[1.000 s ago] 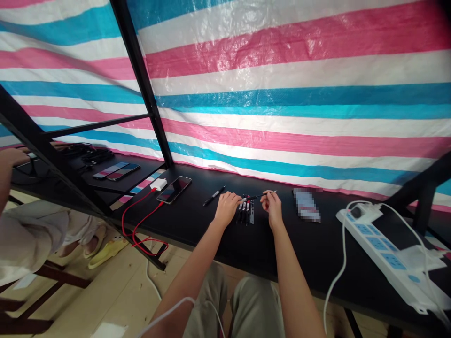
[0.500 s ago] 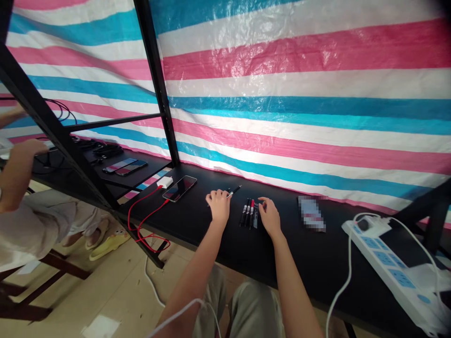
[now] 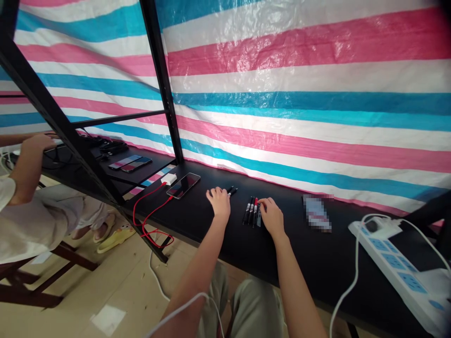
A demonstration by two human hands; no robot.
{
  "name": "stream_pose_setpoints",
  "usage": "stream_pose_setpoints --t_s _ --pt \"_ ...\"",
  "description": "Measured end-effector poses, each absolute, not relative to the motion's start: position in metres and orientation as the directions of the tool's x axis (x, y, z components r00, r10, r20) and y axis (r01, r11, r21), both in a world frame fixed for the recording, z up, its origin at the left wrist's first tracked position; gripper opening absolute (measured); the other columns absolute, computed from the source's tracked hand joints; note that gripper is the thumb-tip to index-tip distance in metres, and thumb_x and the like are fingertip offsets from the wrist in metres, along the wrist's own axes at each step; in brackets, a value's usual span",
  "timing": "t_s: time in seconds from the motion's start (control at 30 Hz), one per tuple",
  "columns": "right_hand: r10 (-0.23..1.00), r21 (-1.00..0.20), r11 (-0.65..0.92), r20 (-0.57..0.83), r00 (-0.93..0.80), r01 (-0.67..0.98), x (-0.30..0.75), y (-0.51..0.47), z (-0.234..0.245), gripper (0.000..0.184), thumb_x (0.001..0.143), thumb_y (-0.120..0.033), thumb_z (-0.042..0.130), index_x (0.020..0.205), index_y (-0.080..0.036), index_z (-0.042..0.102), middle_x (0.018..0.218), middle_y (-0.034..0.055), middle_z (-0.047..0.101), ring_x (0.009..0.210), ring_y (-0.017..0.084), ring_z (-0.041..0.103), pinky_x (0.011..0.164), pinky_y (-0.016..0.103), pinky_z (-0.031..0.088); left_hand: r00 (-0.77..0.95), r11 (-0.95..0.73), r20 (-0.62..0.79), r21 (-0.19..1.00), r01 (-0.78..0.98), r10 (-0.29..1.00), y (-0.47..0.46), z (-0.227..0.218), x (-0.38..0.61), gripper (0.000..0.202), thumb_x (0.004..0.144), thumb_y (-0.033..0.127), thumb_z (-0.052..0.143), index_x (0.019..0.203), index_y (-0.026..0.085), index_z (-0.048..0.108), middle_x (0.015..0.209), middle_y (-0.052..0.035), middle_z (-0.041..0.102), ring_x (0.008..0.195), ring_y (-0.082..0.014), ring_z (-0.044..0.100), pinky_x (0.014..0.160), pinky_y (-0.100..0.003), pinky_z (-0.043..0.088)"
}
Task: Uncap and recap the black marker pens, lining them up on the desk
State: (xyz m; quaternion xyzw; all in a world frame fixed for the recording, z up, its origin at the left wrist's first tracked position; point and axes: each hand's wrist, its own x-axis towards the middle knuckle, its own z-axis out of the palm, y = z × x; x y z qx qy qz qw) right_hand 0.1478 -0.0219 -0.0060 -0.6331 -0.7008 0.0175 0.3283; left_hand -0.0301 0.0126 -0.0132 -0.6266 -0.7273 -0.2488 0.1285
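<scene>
On the black table, several pens [image 3: 250, 212] lie side by side in a row, most of them dark and one with a red part. My right hand [image 3: 273, 215] rests at the row's right edge, fingers loosely bent and apart, its fingertips at the outermost pen. My left hand [image 3: 220, 203] is palm down to the left of the row, with its fingers spread. Dark pens [image 3: 232, 191] stick out beyond its right side; their other ends are hidden under the hand.
Left of my hands lies a phone [image 3: 183, 186] beside a white charger [image 3: 168, 179] with a red cable [image 3: 145, 219]. A pixelated object [image 3: 317, 213] and a white power strip [image 3: 391, 260] are on the right. A black frame post [image 3: 66, 124] stands between me and another person [image 3: 31, 164].
The pen tilted at my left hand now lies lower beside another, and the hand's fingers have loosened. My right hand has closed up to the row. The view has shifted slightly.
</scene>
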Motion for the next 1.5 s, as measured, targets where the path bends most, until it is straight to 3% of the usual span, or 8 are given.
stream_pose_setpoints --t_s 0.3,0.43,0.6,0.9,1.0,1.17,1.3,1.5 --pt "0.917 -0.402 0.183 0.398 -0.008 0.897 0.145 -0.023 -0.003 0.027 0.084 -0.021 0.033 0.097 -0.022 0.056 0.090 0.0032 0.056 0.069 0.013 0.051 0.057 0.023 0.030 -0.197 0.074 0.500 0.255 0.964 0.843 0.015 -0.013 -0.030 0.013 0.081 0.021 0.046 0.089 0.016 0.055 0.098 -0.0098 0.050 0.100 -0.0254 0.039 0.095 -0.050 0.021" --pt "0.918 -0.390 0.173 0.396 -0.005 0.904 0.146 -0.024 -0.002 0.027 0.084 -0.021 0.033 0.100 -0.022 0.055 0.093 0.0030 0.057 0.068 0.013 0.052 0.056 0.023 0.029 -0.208 0.101 0.523 0.226 0.969 0.826 0.015 -0.013 -0.029 0.013 0.081 0.021 0.045 0.089 0.015 0.054 0.097 -0.0097 0.049 0.098 -0.0244 0.040 0.095 -0.048 0.022" --pt "0.932 -0.360 0.114 0.362 0.026 0.926 0.148 -0.024 -0.004 0.025 0.084 -0.022 0.034 0.097 -0.023 0.055 0.090 0.0024 0.058 0.065 0.012 0.051 0.053 0.023 0.026 -0.203 0.112 0.555 0.193 0.975 0.807 0.016 -0.014 -0.029 0.014 0.081 0.019 0.043 0.086 0.014 0.055 0.094 -0.0100 0.049 0.095 -0.0235 0.041 0.094 -0.046 0.024" --pt "0.947 -0.349 0.070 0.318 0.047 0.934 0.148 -0.023 -0.004 0.022 0.083 -0.022 0.037 0.094 -0.024 0.056 0.091 0.0018 0.059 0.068 0.013 0.053 0.055 0.024 0.027 -0.228 0.097 0.540 0.260 0.961 0.810 0.013 -0.009 -0.030 0.011 0.079 0.020 0.044 0.083 0.016 0.054 0.096 -0.0097 0.048 0.096 -0.0243 0.041 0.092 -0.046 0.024" --pt "0.953 -0.375 0.010 0.285 0.104 0.927 0.150 -0.021 -0.005 0.018 0.082 -0.026 0.041 0.092 -0.024 0.055 0.088 0.0015 0.059 0.067 0.013 0.053 0.054 0.024 0.027 -0.159 -0.017 0.540 0.305 0.952 0.827 0.009 -0.004 -0.025 0.012 0.081 0.025 0.044 0.084 0.018 0.054 0.096 -0.0085 0.049 0.095 -0.0225 0.043 0.089 -0.042 0.028" --pt "0.962 -0.428 -0.064 0.212 0.169 0.902 0.153 -0.019 -0.008 0.017 0.079 -0.037 0.048 0.082 -0.023 0.056 0.083 0.0012 0.056 0.066 0.013 0.052 0.053 0.023 0.027 0.204 -0.372 0.424 0.362 0.855 0.882 0.001 -0.004 -0.010 0.017 0.084 0.032 0.041 0.085 0.020 0.052 0.085 -0.0015 0.052 0.081 -0.0137 0.050 0.075 -0.027 0.036" --pt "0.963 -0.468 -0.111 0.167 0.211 0.877 0.153 -0.017 -0.009 0.018 0.078 -0.038 0.049 0.077 -0.022 0.058 0.080 0.0009 0.057 0.068 0.013 0.053 0.054 0.023 0.028 0.228 -0.338 0.318 0.356 0.871 0.920 0.001 -0.010 -0.006 0.018 0.080 0.037 0.046 0.083 0.020 0.052 0.086 -0.0012 0.054 0.082 -0.0145 0.052 0.072 -0.026 0.036" --pt "0.956 -0.490 -0.159 0.142 0.258 0.857 0.153 -0.016 -0.007 0.019 0.075 -0.036 0.049 0.074 -0.021 0.060 0.079 0.0026 0.059 0.070 0.015 0.055 0.056 0.024 0.032 0.169 -0.267 0.270 0.385 0.883 0.948 0.002 -0.010 -0.009 0.022 0.075 0.039 0.052 0.088 0.021 0.051 0.082 -0.0007 0.057 0.085 -0.0176 0.053 0.073 -0.028 0.035"
